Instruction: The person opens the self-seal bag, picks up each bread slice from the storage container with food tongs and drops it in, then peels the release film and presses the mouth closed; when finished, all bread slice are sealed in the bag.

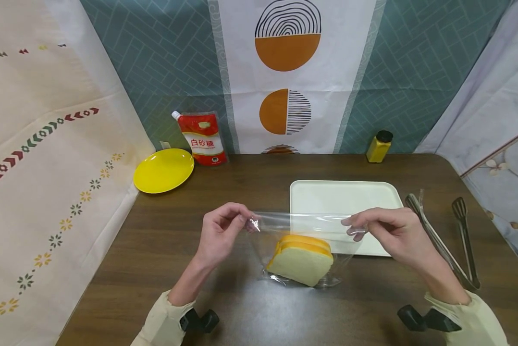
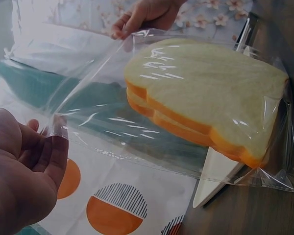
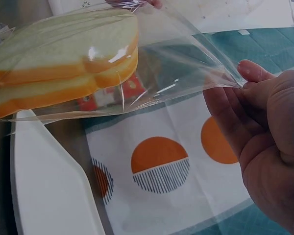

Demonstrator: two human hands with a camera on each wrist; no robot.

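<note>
Two stacked bread slices with orange crusts lie inside a clear plastic bag, near the middle of the table. My left hand pinches the bag's upper left corner between thumb and fingers. At the upper right corner, my right hand pinches the film the same way, so the top edge is stretched between both hands. The left wrist view shows the bread slices toward the bag's far end from the left hand. In the right wrist view the right hand grips the bag's edge.
Behind the bag lies a white tray. Metal tongs and dark tongs are on the right. A yellow plate, a red sugar pouch and a yellow jar with black lid stand along the back.
</note>
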